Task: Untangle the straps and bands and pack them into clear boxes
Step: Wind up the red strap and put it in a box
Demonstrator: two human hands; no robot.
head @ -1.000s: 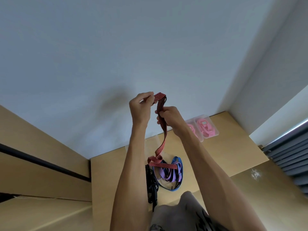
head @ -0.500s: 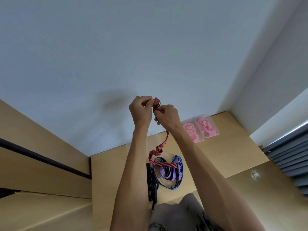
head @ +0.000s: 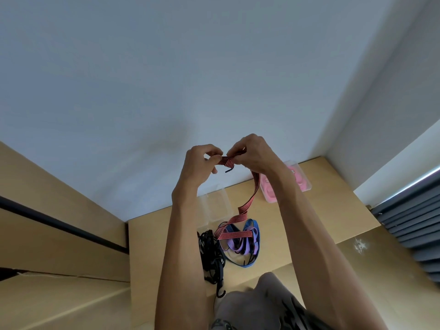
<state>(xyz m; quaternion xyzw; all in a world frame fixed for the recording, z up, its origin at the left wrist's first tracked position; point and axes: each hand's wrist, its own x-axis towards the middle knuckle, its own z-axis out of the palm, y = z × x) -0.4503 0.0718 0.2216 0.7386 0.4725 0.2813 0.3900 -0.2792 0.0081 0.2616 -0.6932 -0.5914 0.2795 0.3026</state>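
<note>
1. While both arms reach up above the tan wooden table (head: 309,225), the left hand (head: 197,165) and the right hand (head: 252,151) each pinch the top end of one red-and-black striped flat strap (head: 254,186), fingers curled tight.
2. The strap hangs down to a tangle on the table: one blue strap (head: 256,234), one purple strap (head: 240,245), one black cord bundle (head: 210,253).
3. Two empty clear plastic boxes (head: 215,203) sit just beyond; two clear boxes holding pink bands (head: 300,177) lie far right.
</note>
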